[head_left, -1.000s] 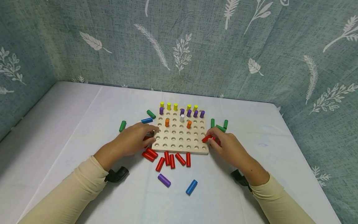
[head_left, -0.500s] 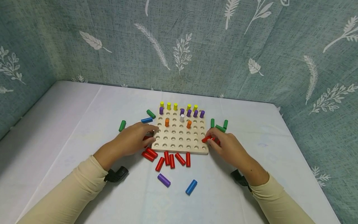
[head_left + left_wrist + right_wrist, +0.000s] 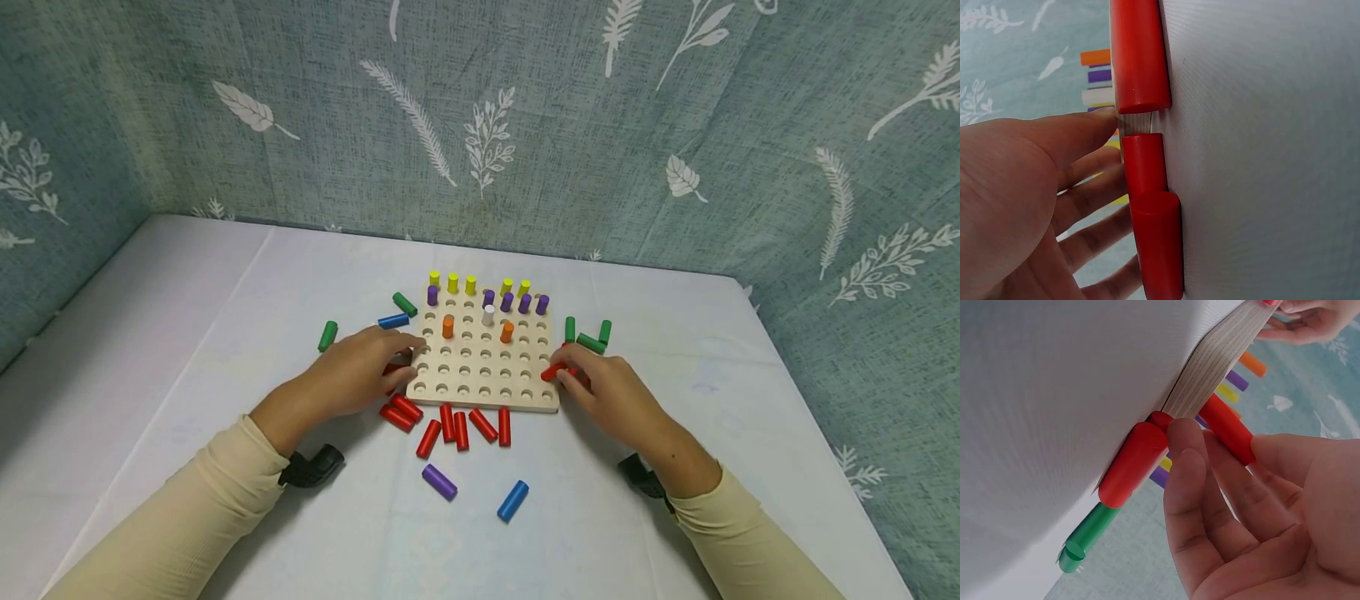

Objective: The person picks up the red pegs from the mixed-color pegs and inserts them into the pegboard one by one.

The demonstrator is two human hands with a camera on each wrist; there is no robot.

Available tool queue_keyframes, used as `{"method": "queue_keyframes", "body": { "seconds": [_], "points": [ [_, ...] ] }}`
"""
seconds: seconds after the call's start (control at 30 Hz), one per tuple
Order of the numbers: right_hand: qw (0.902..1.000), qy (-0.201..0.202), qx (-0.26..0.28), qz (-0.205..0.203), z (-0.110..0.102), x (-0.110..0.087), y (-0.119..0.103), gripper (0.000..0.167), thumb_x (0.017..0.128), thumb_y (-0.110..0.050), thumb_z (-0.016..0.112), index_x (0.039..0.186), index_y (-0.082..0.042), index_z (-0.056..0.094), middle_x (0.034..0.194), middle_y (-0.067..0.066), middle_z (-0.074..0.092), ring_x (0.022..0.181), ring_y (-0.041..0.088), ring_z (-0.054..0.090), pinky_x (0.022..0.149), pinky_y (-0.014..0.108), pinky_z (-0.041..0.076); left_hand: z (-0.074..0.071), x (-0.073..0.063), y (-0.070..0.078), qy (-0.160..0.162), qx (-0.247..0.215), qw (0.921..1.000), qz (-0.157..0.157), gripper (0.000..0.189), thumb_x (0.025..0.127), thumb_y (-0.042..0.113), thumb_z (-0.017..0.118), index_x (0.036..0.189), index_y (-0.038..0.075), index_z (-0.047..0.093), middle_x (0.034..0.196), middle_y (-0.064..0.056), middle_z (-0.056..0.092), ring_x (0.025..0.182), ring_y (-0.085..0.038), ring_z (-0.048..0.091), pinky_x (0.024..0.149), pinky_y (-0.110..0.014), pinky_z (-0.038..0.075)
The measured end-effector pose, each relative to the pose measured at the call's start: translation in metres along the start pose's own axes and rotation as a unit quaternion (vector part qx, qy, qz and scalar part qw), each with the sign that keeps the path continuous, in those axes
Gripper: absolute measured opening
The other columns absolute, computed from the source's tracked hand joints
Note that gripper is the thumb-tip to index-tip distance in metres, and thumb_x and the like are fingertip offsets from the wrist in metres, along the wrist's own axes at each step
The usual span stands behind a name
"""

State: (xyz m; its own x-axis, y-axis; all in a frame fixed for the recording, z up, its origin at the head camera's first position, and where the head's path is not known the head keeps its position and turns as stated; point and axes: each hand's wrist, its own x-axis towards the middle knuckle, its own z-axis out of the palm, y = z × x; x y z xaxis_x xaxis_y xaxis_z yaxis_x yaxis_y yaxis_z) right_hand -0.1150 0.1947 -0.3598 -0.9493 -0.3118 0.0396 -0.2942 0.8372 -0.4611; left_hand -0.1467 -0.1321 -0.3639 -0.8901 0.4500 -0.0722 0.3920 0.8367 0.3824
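Observation:
A pale wooden pegboard (image 3: 475,375) with rows of round holes lies mid-table. Yellow, purple and orange pegs and one white peg (image 3: 489,315) stand upright in it, mostly toward the far side. My left hand (image 3: 365,373) rests at the board's left edge with fingers loosely extended, holding nothing; red pegs (image 3: 1141,56) lie beside its thumb in the left wrist view. At the right edge, my right hand (image 3: 607,387) pinches a tilted red peg (image 3: 1229,428) between thumb and fingers, its lower end over the near right holes. Another red peg (image 3: 1134,465) lies next to those fingertips.
Several loose red pegs (image 3: 462,432) lie along the board's near edge. Closer in are a purple peg (image 3: 439,482) and a blue peg (image 3: 513,501). Green pegs (image 3: 591,342) lie right of the board, with a green peg (image 3: 327,336) and blue peg (image 3: 393,322) on the left.

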Motion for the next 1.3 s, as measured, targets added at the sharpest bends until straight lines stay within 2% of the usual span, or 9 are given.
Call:
{"method": "queue_keyframes", "body": {
  "seconds": [0.3, 0.73, 1.1, 1.2, 1.3],
  "points": [
    [0.9999, -0.005, 0.000, 0.012, -0.001, 0.000, -0.001, 0.027, 0.093, -0.017, 0.071, 0.119, -0.015, 0.061, 0.092, -0.001, 0.070, 0.075, 0.013, 0.058, 0.070, 0.024, 0.054, 0.000, 0.000, 0.001, -0.005, -0.001, 1.0000, -0.005, 0.048, 0.093, 0.025, 0.072, 0.137, 0.010, 0.060, 0.125, -0.010, 0.069, 0.109, -0.024, 0.063, 0.097, -0.045, 0.055],
    [1.0000, 0.004, -0.004, 0.008, -0.003, 0.001, 0.002, 0.025, 0.095, -0.018, 0.069, 0.119, -0.016, 0.066, 0.101, -0.002, 0.071, 0.077, 0.012, 0.057, 0.069, 0.024, 0.052, -0.002, 0.000, 0.001, -0.008, 0.000, 1.0000, -0.005, 0.048, 0.093, 0.026, 0.072, 0.137, 0.009, 0.060, 0.125, -0.010, 0.069, 0.114, -0.025, 0.063, 0.098, -0.046, 0.054],
    [0.9991, 0.041, -0.008, 0.000, -0.017, 0.003, 0.013, 0.020, 0.094, -0.013, 0.068, 0.113, -0.007, 0.069, 0.095, 0.005, 0.069, 0.076, 0.015, 0.057, 0.060, 0.023, 0.051, -0.003, -0.002, 0.002, -0.004, 0.003, 1.0000, 0.000, 0.046, 0.094, 0.026, 0.071, 0.136, 0.009, 0.061, 0.124, -0.010, 0.069, 0.114, -0.025, 0.063, 0.097, -0.046, 0.054],
    [0.9989, 0.043, -0.019, 0.004, -0.019, 0.003, 0.018, 0.018, 0.094, -0.013, 0.068, 0.111, -0.006, 0.069, 0.092, 0.006, 0.067, 0.075, 0.016, 0.057, 0.061, 0.024, 0.051, -0.003, -0.002, 0.002, -0.003, 0.006, 1.0000, 0.002, 0.046, 0.094, 0.026, 0.071, 0.136, 0.009, 0.061, 0.124, -0.010, 0.069, 0.115, -0.026, 0.063, 0.097, -0.046, 0.054],
    [0.9992, 0.028, -0.027, 0.012, -0.021, 0.004, 0.022, 0.019, 0.094, -0.014, 0.068, 0.112, -0.005, 0.069, 0.091, 0.007, 0.067, 0.076, 0.017, 0.057, 0.064, 0.027, 0.051, -0.002, -0.002, 0.002, -0.003, 0.005, 1.0000, -0.001, 0.047, 0.094, 0.026, 0.071, 0.137, 0.009, 0.060, 0.124, -0.010, 0.069, 0.114, -0.025, 0.063, 0.097, -0.046, 0.054]
  ]
}}
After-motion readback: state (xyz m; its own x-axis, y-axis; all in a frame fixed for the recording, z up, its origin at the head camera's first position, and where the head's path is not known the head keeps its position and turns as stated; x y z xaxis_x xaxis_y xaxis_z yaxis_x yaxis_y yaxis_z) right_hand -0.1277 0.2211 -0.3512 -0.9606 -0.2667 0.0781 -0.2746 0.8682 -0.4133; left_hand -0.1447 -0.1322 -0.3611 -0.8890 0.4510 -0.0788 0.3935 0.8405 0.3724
